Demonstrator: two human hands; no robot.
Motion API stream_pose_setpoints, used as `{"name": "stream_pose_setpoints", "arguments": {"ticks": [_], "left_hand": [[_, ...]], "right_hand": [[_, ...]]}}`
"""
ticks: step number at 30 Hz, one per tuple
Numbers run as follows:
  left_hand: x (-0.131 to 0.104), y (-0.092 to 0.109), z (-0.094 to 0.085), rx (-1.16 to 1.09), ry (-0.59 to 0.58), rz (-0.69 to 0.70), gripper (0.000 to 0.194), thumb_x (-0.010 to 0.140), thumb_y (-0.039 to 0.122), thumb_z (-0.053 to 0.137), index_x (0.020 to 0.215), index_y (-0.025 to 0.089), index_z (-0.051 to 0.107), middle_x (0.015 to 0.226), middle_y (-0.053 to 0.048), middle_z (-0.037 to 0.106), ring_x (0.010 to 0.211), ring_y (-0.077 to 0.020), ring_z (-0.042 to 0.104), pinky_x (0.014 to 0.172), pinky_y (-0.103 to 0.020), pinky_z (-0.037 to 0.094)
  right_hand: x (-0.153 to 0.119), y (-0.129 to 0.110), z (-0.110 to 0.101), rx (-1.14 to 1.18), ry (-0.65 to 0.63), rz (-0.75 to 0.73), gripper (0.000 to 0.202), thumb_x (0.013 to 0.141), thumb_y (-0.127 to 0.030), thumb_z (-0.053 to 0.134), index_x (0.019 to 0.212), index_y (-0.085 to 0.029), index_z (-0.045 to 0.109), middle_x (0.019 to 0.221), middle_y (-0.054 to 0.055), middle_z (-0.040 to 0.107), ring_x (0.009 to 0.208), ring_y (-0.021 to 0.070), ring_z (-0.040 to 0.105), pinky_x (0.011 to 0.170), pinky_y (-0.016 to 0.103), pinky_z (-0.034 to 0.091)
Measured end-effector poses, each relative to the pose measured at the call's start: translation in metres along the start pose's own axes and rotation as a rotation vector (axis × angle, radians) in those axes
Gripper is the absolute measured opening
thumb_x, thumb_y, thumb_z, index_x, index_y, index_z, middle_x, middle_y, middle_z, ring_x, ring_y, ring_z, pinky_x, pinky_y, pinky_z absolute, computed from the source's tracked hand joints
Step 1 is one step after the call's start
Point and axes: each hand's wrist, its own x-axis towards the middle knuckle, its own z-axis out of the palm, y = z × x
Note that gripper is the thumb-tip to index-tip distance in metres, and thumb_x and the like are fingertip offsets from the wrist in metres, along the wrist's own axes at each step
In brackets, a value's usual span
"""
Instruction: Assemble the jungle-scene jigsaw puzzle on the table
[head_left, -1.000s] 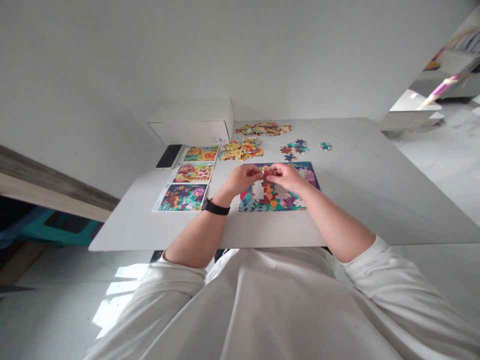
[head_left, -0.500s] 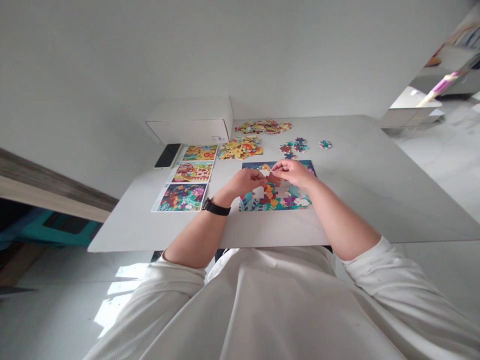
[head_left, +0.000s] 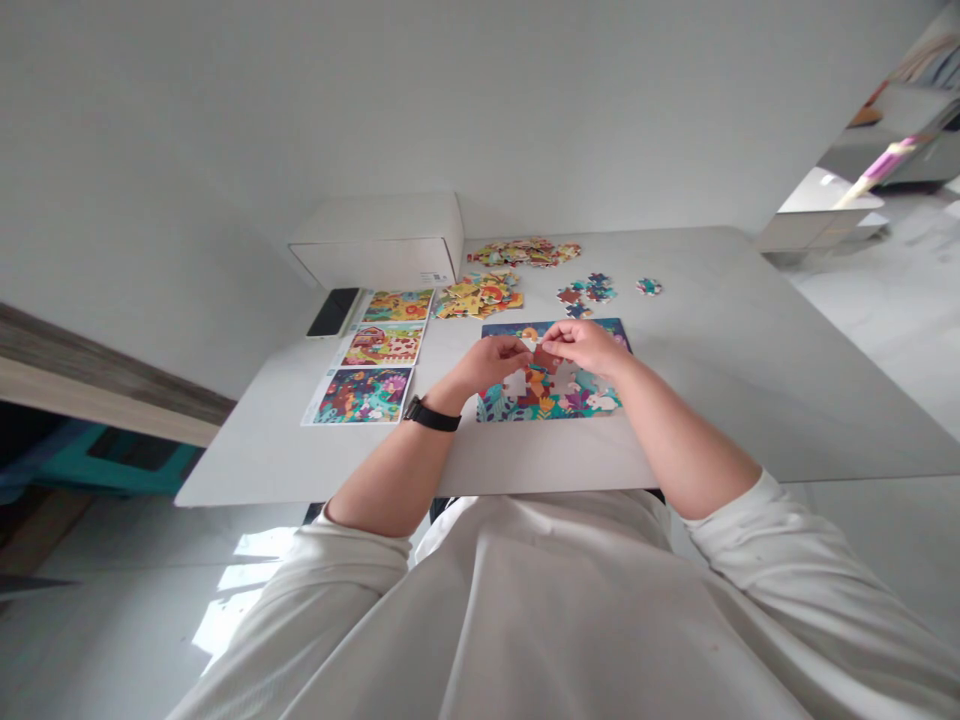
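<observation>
A partly filled jigsaw puzzle [head_left: 510,408] with a dark blue edge lies in front of me, with pale gaps around its middle. Over it, my left hand [head_left: 496,362] is closed in a pinch at the left edge of a brown puzzle piece [head_left: 549,362]. Coming from the right, my right hand [head_left: 589,345] pinches the same piece near its top, thumb against fingers. The fingertips of both hands are close together, and they hide part of the piece. Whether it lies flat in the puzzle or slightly above is hard to tell.
Picture cards [head_left: 365,396] lie at left beside a phone [head_left: 333,312], with a white box [head_left: 375,262] behind. Yellow pieces [head_left: 480,297] and mixed pieces [head_left: 525,252] are heaped further back. Loose blue and brown pieces [head_left: 598,290] and a small pile [head_left: 649,287] sit at right.
Both hands stay over the puzzle with only slight finger movement; the right fingertips have shifted a little around the brown piece. The whole view has moved slightly.
</observation>
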Motion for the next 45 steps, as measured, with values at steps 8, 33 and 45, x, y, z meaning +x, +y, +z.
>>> {"name": "stream_pose_setpoints", "arguments": {"ticks": [8, 33, 45], "left_hand": [[0.000, 0.004, 0.002, -0.040, 0.077, -0.008, 0.031, 0.087, 0.048, 0.066, 0.089, 0.018, 0.071, 0.076, -0.003, 0.070, 0.063, -0.0135, 0.056, 0.057, -0.025, 0.041], [0.002, -0.004, -0.022, 0.063, 0.345, -0.039, 0.025, 0.090, 0.044, 0.067, 0.085, 0.019, 0.071, 0.072, -0.001, 0.066, 0.065, -0.0151, 0.056, 0.060, -0.028, 0.041], [0.005, -0.012, -0.020, 0.035, 0.439, -0.052, 0.025, 0.087, 0.042, 0.068, 0.082, 0.019, 0.075, 0.066, 0.001, 0.062, 0.062, -0.0138, 0.050, 0.059, -0.028, 0.035]], "right_hand": [[0.000, 0.000, 0.000, 0.053, -0.034, 0.032, 0.036, 0.076, -0.053, 0.086, 0.082, -0.022, 0.069, 0.081, 0.004, 0.077, 0.075, 0.0196, 0.070, 0.074, 0.033, 0.055], [0.008, 0.009, -0.011, 0.029, 0.151, 0.127, 0.083, 0.089, -0.096, 0.040, 0.092, -0.020, 0.073, 0.087, 0.013, 0.080, 0.071, 0.0207, 0.072, 0.062, 0.031, 0.053], [0.005, -0.001, -0.009, 0.021, 0.241, 0.153, 0.042, 0.105, -0.057, 0.061, 0.090, -0.020, 0.070, 0.084, 0.006, 0.079, 0.067, 0.0145, 0.067, 0.059, 0.024, 0.046]]}}
